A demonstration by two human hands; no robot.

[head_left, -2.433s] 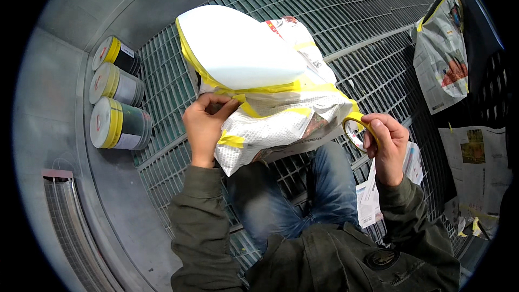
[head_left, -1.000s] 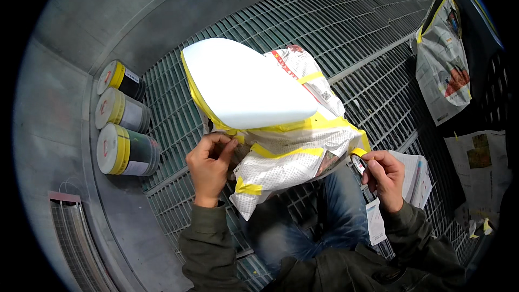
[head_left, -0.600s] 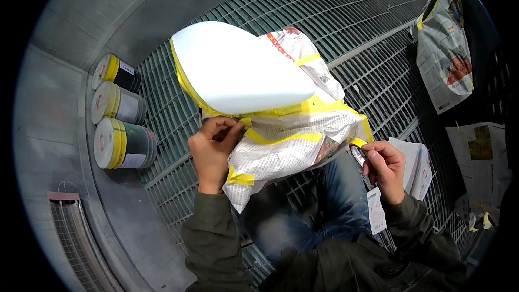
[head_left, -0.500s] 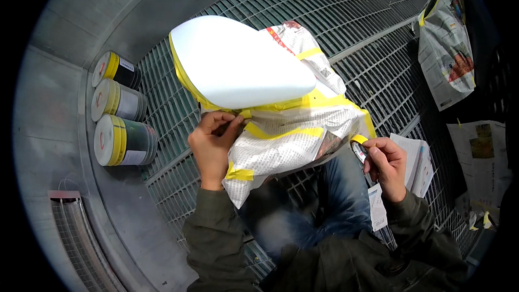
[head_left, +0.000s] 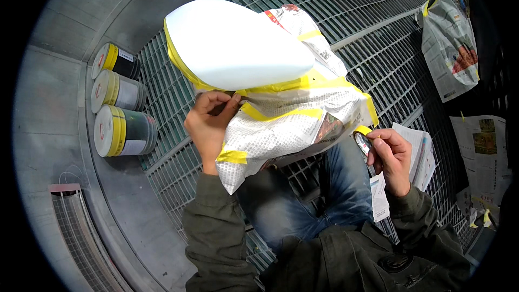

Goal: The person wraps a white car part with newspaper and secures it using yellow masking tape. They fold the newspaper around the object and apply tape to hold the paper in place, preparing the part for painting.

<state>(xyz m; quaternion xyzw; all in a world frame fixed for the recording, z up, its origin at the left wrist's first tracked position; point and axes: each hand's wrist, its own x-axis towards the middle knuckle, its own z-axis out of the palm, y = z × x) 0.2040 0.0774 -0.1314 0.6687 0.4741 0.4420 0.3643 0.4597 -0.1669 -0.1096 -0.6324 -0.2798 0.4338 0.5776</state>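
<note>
A smooth white rounded shell (head_left: 238, 46), shaped like a car mirror cover, stands in front of me. Newspaper (head_left: 286, 130) wraps its lower side, and yellow masking tape (head_left: 286, 85) runs along the seam. At the near left of that seam, my left hand (head_left: 211, 124) has thumb and forefinger pinched on the taped newspaper edge; the fingertips partly hide the spot. Off to the right, my right hand (head_left: 392, 157) grips a roll of yellow masking tape (head_left: 361, 136) between thumb and fingers, beside the wrapping's right edge.
Three buckets with yellow-rimmed lids (head_left: 116, 130) lie along the left wall. Under everything runs a metal floor grating (head_left: 378, 70). Another newspaper-masked piece (head_left: 448, 43) hangs at the far right, above more newspaper sheets (head_left: 484, 154). Folded papers (head_left: 419, 154) lie beyond my right hand.
The white shell and its wrapping sit slightly higher in the picture, as do the surroundings. The small yellow tape bit at my left fingertips is now hidden. My right hand still holds the roll.
</note>
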